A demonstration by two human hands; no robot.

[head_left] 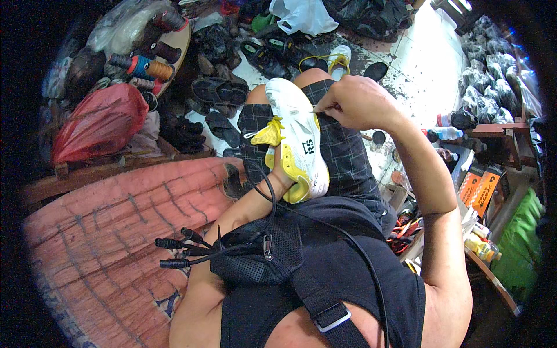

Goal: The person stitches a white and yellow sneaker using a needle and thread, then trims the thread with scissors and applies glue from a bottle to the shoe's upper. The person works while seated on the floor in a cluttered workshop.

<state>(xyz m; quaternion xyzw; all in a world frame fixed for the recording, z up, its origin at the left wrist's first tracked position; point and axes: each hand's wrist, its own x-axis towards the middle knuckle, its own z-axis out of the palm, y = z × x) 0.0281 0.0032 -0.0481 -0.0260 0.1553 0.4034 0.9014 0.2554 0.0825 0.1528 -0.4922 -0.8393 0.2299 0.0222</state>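
A white and yellow sneaker (295,124) lies on its side across my lap, its sole edge facing right and its yellow laces on the left. My left hand (281,175) reaches into the shoe's opening; its fingers are hidden inside. At the sole edge near the toe, my right hand (355,104) is closed in a pinch. A small thin tip shows by its fingertips, too small to name. Beyond my knees stands another white and yellow shoe (339,60), with a yellow lace trailing left.
Thread spools (139,66) sit on a round surface at the far left, above a red plastic bag (104,124). Dark sandals (219,91) and shoes cover the floor ahead. Orange boxes (481,188) and bottles stand right. A black cable (348,232) crosses my front.
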